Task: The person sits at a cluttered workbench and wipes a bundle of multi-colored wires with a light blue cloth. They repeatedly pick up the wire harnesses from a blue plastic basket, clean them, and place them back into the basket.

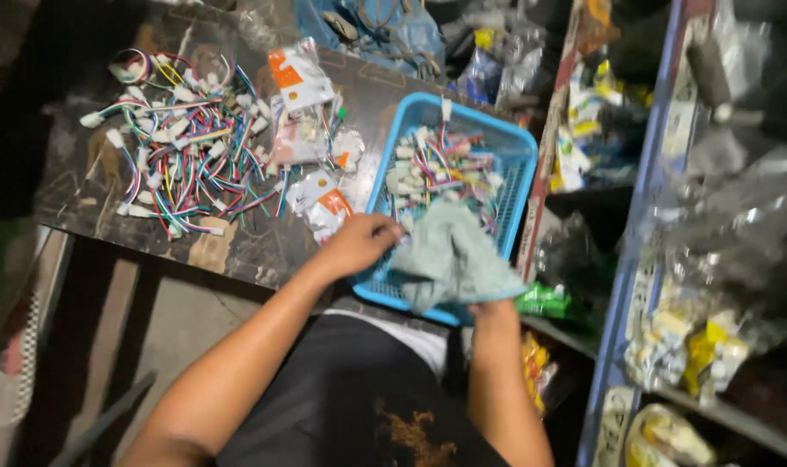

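My left hand (359,244) is closed at the near left rim of a blue plastic basket (519,164), pinching the edge of a pale green cloth (454,258). The cloth hangs over the basket's near side and hides most of my right hand (493,308), which grips it from below at the wrist end. Inside the basket lie several short wire harnesses with white connectors (436,169).
A pile of multicoloured wire harnesses (181,143) covers the dark worn table (91,186) at left. Small plastic packets (300,82) lie between the pile and the basket. Shelves with bagged parts (696,346) stand at right. A blue bag (385,26) sits behind.
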